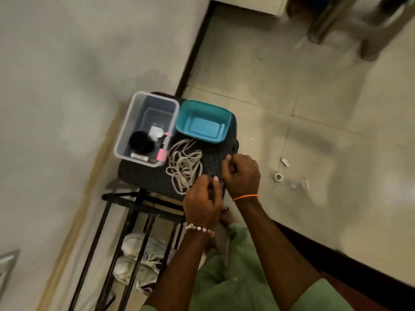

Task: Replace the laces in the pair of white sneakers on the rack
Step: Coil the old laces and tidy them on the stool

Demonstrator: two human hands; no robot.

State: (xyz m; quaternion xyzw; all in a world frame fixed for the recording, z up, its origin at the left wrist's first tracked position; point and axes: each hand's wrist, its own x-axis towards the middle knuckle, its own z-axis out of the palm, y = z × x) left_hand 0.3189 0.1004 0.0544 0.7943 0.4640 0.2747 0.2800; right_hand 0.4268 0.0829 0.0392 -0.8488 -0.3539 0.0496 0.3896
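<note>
White sneakers: pair, on a low shelf of the black metal rack, side by side, seen through the rack's bars; eyelet area blurred, whether laces are in them cannot be told.
Laces: loose off-white tangle on the dark mat that covers the rack's top, between the clear bin and the hands, just in front of the teal tub.
Left hand: over the near edge of the mat, just beside the near end of the lace tangle; fingers curled with the tips drawn together as in a pinch; what they grasp, if anything, cannot be told through the blur. Beaded bracelet on the wrist.
Right hand: above the mat, right of the laces, close to the left hand; fingers curled inward, contents hidden. Orange thread band on the wrist.
Clear bin: plastic, rectangular, on the far left of the mat; holds a round black item, a small white piece, a pink-and-black marker-like item at its right wall and a small tube at its near wall.
Teal tub: rectangular, on the far right of the mat, touching the clear bin.
Clothing: green garment below the forearms.
Floor: pale tiles; a small tape roll and a few small white scraps lie right of the rack.
</note>
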